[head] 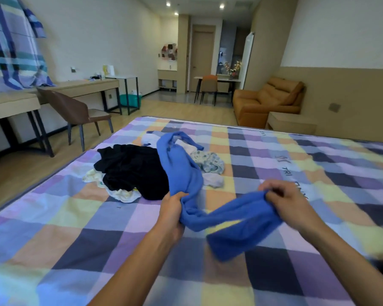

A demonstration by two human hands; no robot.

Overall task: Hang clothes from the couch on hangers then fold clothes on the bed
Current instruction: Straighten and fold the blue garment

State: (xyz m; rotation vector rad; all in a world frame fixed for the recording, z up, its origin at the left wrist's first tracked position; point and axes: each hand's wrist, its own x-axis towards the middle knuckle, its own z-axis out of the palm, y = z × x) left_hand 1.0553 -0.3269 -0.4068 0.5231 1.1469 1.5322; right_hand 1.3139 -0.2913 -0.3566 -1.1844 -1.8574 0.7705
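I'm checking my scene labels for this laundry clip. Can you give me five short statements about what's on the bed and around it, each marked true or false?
1. The left hand and right hand both grip the blue garment. True.
2. The black garment lies to the right of the blue garment. False: it lies to its left, touching it.
3. Clothes are piled on the orange couch. False: no clothes show on it.
4. A brown chair stands at the desk, left of the bed. True.
5. The blue garment is folded flat. False: it is bunched and twisted between the hands.
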